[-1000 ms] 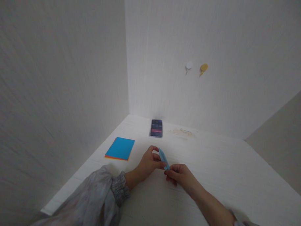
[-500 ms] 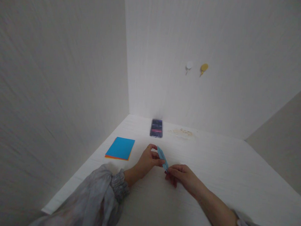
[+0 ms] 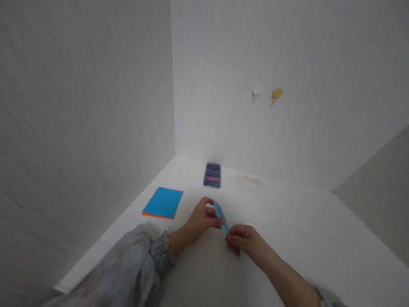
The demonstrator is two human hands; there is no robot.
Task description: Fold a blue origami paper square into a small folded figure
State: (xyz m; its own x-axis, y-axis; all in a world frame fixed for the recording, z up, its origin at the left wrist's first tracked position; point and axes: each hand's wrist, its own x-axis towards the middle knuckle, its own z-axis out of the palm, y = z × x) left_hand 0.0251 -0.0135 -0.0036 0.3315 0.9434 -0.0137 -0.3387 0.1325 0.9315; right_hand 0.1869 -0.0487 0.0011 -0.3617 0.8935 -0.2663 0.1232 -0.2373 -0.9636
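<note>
A light blue folded piece of paper (image 3: 220, 216) is held up at a slant above the white table, near the middle. My left hand (image 3: 204, 219) grips it from the left, thumb on the near side and fingers behind. At its lower right end, my right hand (image 3: 240, 239) pinches the corner between thumb and fingers. To the left of my hands lies a stack of coloured sheets (image 3: 163, 202), blue on top with orange edges showing below.
A phone-like device (image 3: 212, 175) with a blurred screen sits at the table's back edge by the wall. Brownish marks (image 3: 252, 180) are right of it. A white hook (image 3: 257, 90) and a yellow hook (image 3: 277, 93) are on the back wall. Another wall stands close on the left.
The fingers of my right hand have shifted slightly at the paper's lower corner. My left hand and the paper have stayed almost in place.
</note>
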